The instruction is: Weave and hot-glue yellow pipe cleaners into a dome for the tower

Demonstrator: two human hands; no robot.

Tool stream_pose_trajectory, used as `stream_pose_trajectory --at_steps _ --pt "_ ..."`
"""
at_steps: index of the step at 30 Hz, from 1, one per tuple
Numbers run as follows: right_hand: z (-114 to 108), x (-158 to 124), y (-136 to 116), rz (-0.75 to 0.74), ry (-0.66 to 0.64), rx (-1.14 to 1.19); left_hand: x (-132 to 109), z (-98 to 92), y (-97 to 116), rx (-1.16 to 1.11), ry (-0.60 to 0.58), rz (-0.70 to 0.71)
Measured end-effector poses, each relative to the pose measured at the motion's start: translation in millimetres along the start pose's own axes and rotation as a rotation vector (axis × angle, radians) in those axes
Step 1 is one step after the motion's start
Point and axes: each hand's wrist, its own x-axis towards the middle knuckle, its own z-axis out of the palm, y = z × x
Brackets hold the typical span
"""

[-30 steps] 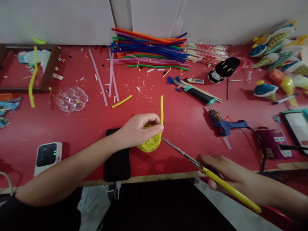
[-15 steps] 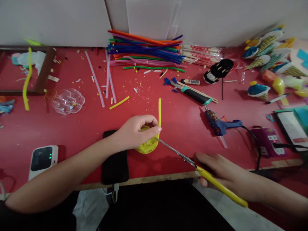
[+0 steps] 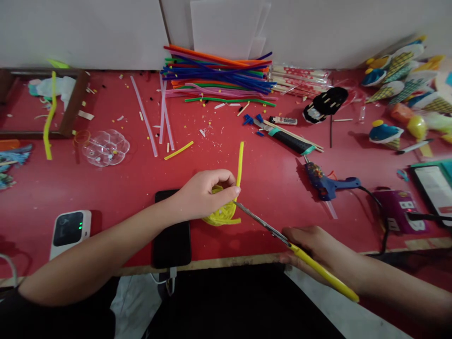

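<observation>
My left hand [image 3: 212, 193] is closed on a round yellow coil [image 3: 219, 216] of fuzzy pipe cleaner at the table's front. A straight yellow pipe cleaner length [image 3: 240, 162] stands up from between thumb and fingers. Another yellow end [image 3: 231, 221] juts out to the right along the coil's lower edge. In my right hand [image 3: 318, 252] is a pair of scissors [image 3: 325, 273] with long yellow handles. Their narrow metal blades look closed, and the tip touches or nearly touches the strand beside my left thumb. My left hand hides part of the coil.
Under my left wrist lies a black phone [image 3: 171, 240]. A blue glue gun [image 3: 326, 181], a craft knife [image 3: 289, 140] and a purple power block [image 3: 400, 207] lie to the right. Colored pipe cleaners [image 3: 219, 73] are heaped at the back. At left is a clear flower-shaped tray [image 3: 106, 148].
A yellow end has come free at the coil's lower right, apart from the upright length. The upright piece tilts slightly right. The whole view has shifted a little.
</observation>
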Motion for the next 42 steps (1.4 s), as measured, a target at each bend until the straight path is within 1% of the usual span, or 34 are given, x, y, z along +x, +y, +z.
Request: stream_pose_trajectory --at_steps 4,6,8,11,13,14,17,19,21,24,27,30,32,35,37,38,39,41,42 --pt "-4.8 2.6 1.7 -0.037 0.082 -0.061 1.0 0.4 -0.1 -0.061 0.027 -0.005" --pt "-7.7 4.3 2.7 -0.034 0.161 -0.128 1.4 0.6 0.9 -0.129 0.062 -0.022" --pt "-8.7 6.5 6.3 -0.006 0.289 -0.229 2.1 -0.2 1.9 -0.178 0.124 -0.043" --pt "-6.3 12.2 18.0 0.075 0.53 -0.437 7.3 -5.8 0.6 -0.163 0.272 -0.037" --pt "-3.3 18.1 27.7 0.122 0.64 -0.552 15.2 -13.1 -3.3 -0.074 0.335 -0.014" --pt "-1.7 21.7 32.0 0.138 0.677 -0.588 20.7 -17.4 -5.9 0.002 0.34 -0.01" --pt "3.5 34.6 39.2 0.167 0.768 -0.615 40.7 -29.4 -13.6 0.363 0.304 -0.025" --pt "7.2 42.9 39.0 0.126 0.839 -0.614 54.8 -34.3 -16.5 0.55 0.282 -0.015" --pt "10.9 48.9 36.5 0.018 0.89 -0.615 67.7 -36.2 -16.8 0.665 0.244 -0.011" --pt "14.8 50.9 33.1 -0.13 0.88 -0.628 84.1 -34.5 -13.6 0.725 0.142 0.008" --pt "16.3 46.4 32.5 -0.203 0.844 -0.639 99.1 -29.0 -8.9 0.726 0.027 0.05" --pt "14.9 39.2 34.8 -0.261 0.841 -0.582 113.1 -21.4 -3.5 0.73 -0.032 0.084" --pt "10.1 33.1 39.6 -0.278 0.882 -0.546 121.0 -16.4 0.7 0.738 -0.046 0.101" --pt "-6.8 21.1 56.2 -0.223 1.016 -0.609 129.7 -11.2 7.7 0.758 -0.043 0.126" --pt "-23.5 12.5 74.1 -0.116 1.054 -0.708 132.5 -11.0 11.5 0.765 -0.005 0.149" --pt "-32.4 8.6 84.2 -0.049 1.041 -0.754 132.0 -12.6 12.9 0.771 0.027 0.162" --pt "-41.0 5.4 94.5 0.012 0.98 -0.791 129.8 -15.8 13.5 0.764 0.063 0.18" --pt "-55.8 1.5 113.6 0.05 0.901 -0.818 118.3 -27.4 12.4 0.706 0.097 0.217" --pt "-61.4 0.6 121.5 0.051 0.877 -0.819 108.3 -35.5 10.3 0.583 0.09 0.243"
